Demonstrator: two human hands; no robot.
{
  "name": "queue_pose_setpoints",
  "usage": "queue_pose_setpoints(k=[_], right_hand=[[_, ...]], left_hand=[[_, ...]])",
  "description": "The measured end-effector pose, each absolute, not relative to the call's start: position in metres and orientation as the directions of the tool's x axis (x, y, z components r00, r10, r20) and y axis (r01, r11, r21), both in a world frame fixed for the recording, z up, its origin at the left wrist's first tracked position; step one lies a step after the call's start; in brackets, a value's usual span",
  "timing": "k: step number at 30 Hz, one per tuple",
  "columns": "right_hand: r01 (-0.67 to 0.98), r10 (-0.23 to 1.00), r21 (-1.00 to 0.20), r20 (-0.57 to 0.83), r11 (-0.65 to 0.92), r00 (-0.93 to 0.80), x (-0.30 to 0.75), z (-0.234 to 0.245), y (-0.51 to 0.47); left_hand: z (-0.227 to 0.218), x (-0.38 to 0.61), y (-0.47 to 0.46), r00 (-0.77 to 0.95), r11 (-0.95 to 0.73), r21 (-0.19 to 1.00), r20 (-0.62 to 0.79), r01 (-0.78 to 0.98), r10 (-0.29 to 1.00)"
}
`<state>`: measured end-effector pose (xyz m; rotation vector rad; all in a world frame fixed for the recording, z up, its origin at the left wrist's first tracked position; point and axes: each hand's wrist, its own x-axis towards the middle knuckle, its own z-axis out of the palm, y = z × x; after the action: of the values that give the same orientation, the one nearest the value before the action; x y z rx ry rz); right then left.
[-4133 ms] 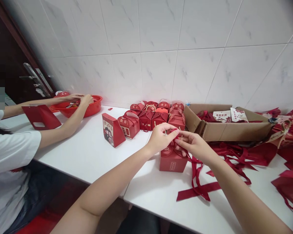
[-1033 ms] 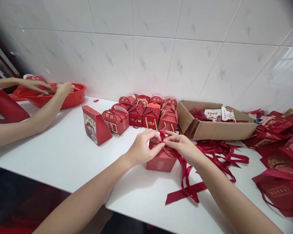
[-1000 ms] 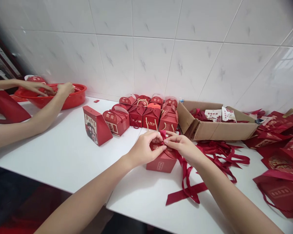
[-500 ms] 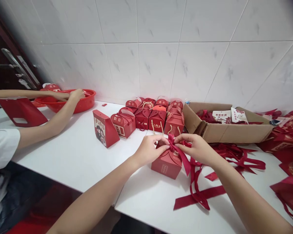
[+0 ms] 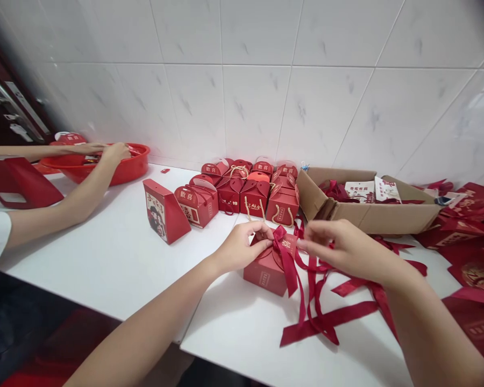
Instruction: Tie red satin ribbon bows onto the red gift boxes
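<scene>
A small red gift box (image 5: 265, 272) stands on the white table (image 5: 116, 258) in front of me. A dark red ribbon (image 5: 289, 258) is knotted at its top and trails down to the right. My left hand (image 5: 242, 248) rests on the box top, fingers pinching the ribbon at the knot. My right hand (image 5: 344, 248) is just right of the box, fingers closed on a ribbon end and pulling it sideways.
Several finished red boxes (image 5: 242, 188) stand in a cluster by the tiled wall. An open cardboard carton (image 5: 371, 212) lies to the right, with loose ribbons (image 5: 347, 312) and flat red bags (image 5: 474, 269). At left, another person's hands reach into a red basin (image 5: 125, 166).
My hands have drawn apart: the right one pulled the ribbon end to the right, tightening the knot on the box top. The view shifted slightly.
</scene>
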<state>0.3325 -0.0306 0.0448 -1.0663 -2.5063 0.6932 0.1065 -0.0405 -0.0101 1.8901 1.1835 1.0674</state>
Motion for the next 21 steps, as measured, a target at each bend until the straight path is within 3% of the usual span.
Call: queue_pose_setpoints(k=[2, 4, 12, 21], right_hand=[[0.507, 0.75, -0.599, 0.261, 0.62, -0.608, 0.326, 0.035, -0.019], [0.406, 0.711, -0.648, 0.313, 0.644, -0.63, 0.318, 0.025, -0.009], [0.389, 0.703, -0.657, 0.312, 0.645, -0.639, 0.31, 0.012, -0.004], [0.305, 0.577, -0.618, 0.301, 0.724, -0.759, 0.311, 0.016, -0.011]], left_hand=[[-0.009, 0.107, -0.041, 0.255, -0.354, 0.859, 0.272, 0.371, 0.928], [-0.008, 0.108, -0.041, 0.245, -0.336, 0.873, 0.26, 0.354, 0.934], [-0.008, 0.105, -0.043, 0.254, -0.369, 0.854, 0.29, 0.366, 0.923], [-0.011, 0.108, -0.041, 0.243, -0.426, 0.843, 0.361, 0.328, 0.901]])
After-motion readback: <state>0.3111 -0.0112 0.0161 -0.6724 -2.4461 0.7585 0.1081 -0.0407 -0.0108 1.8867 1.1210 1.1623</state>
